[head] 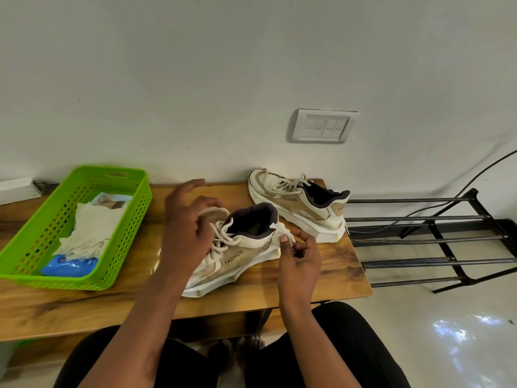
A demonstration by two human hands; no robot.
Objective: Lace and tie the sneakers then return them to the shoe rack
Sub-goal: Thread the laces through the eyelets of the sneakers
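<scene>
Sneaker (237, 256) lies on the bench (321, 275) between both grips. The right grip (299, 256) pinches a lace end (281, 229); whether the left grip (186, 231) holds lace, I cannot tell. A lopsided pull could slacken the lacing.

Left hand (186, 228) hides toe of near sneaker (237, 256) — shoe rack (416, 218) cropped.

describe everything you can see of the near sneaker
The near sneaker is cream and tan, with a chunky white sole, dark lining and FASHION on its side. It sits on the wooden table, toe toward the person's left. Its cream lace is threaded but untied. The left hand covers the front and holds a lace loop; the right hand pinches a lace end by the heel.
</scene>
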